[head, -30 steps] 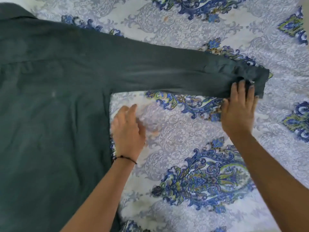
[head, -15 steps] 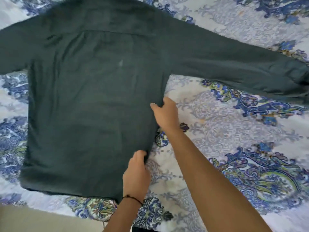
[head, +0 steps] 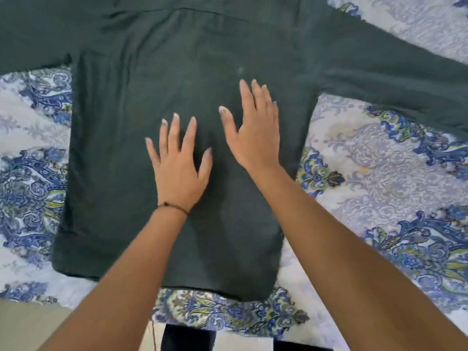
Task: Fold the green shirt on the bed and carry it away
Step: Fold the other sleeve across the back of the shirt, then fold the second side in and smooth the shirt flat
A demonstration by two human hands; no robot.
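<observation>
Pressing both palms flat on the green shirt [head: 131, 138] spread back-up across the bed [head: 395, 163].

Left hand [head: 178, 163] lies near the shirt's middle, its fingers [head: 173, 130] straight and splayed, gripping nothing; a thin dark band [head: 174, 206] circles that wrist. Right hand [head: 255, 130] rests just beside it, slightly farther up, fingers straight too. Both sleeves stretch outward over the blue paisley bedsheet.

shirt [head: 141, 153]: collar, both cuffs cut off | right hand [head: 255, 127]: blurred
</observation>
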